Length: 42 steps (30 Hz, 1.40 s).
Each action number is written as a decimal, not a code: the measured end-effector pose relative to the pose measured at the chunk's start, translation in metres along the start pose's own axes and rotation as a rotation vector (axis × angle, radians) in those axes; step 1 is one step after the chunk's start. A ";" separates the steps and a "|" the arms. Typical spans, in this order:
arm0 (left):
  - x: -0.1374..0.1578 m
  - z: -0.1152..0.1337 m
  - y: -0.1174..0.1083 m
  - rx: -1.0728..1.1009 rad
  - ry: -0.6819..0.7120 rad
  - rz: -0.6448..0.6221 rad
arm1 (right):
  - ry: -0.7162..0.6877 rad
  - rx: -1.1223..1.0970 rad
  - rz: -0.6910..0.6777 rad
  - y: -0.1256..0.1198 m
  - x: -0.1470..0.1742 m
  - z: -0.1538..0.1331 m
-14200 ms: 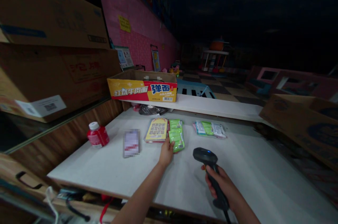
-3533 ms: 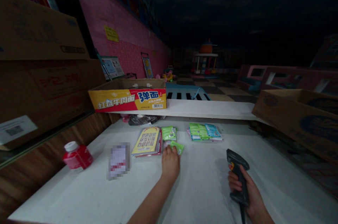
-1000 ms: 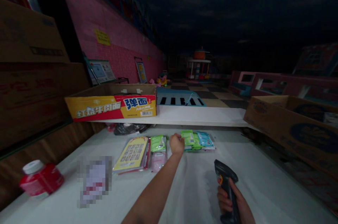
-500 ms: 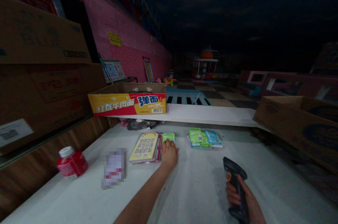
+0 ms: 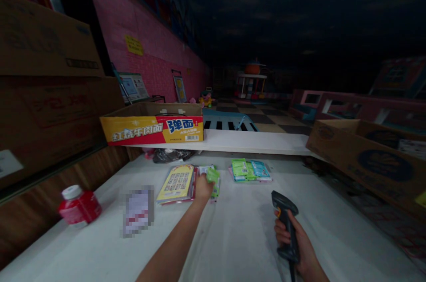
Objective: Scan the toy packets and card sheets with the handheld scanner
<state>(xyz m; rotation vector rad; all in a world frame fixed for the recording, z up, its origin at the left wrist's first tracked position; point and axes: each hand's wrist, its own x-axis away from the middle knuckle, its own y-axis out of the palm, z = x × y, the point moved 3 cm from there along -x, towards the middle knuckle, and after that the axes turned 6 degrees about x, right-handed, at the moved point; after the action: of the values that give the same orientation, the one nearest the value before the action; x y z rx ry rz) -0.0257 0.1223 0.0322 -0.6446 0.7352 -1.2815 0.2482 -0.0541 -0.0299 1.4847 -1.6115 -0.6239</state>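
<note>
My left hand [image 5: 203, 187] is closed on the edge of a small green packet [image 5: 214, 181], which tilts up from the table. Its fingertips are partly hidden. Just left of that hand lies a stack of flat packages [image 5: 178, 183] with a yellow printed top. My right hand [image 5: 301, 244] grips a dark barcode scanner [image 5: 286, 222] by its handle, its head pointing up and left, a cord running down. Beyond the hands, a pile of green and blue packets [image 5: 250, 170] lies on the table, touched by neither hand.
On the white table [image 5: 233, 237] at left stand a red bottle [image 5: 80, 206] with a white cap and a blurred pale item [image 5: 137, 211]. A raised shelf [image 5: 253, 141] crosses the back, carrying a noodle carton [image 5: 151, 129] and, at right, a cardboard box [image 5: 369, 153].
My left hand, earlier lying over the green packet, has closed on it and lifted its edge. The scanner stays in my right hand. The whole view has shifted slightly.
</note>
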 end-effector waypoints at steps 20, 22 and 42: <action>0.065 -0.043 0.018 0.657 0.128 0.129 | 0.044 0.948 0.036 0.077 0.046 0.048; 0.066 -0.042 0.017 0.620 0.132 0.150 | 0.050 0.970 0.054 0.077 0.049 0.048; 0.067 -0.039 0.011 0.715 0.185 0.112 | 0.026 0.276 -0.035 0.008 0.010 -0.002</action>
<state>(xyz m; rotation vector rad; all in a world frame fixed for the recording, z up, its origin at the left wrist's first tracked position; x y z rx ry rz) -0.0413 0.0573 -0.0093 0.0942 0.4034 -1.3937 0.2462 -0.0625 -0.0200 1.7153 -1.7070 -0.4111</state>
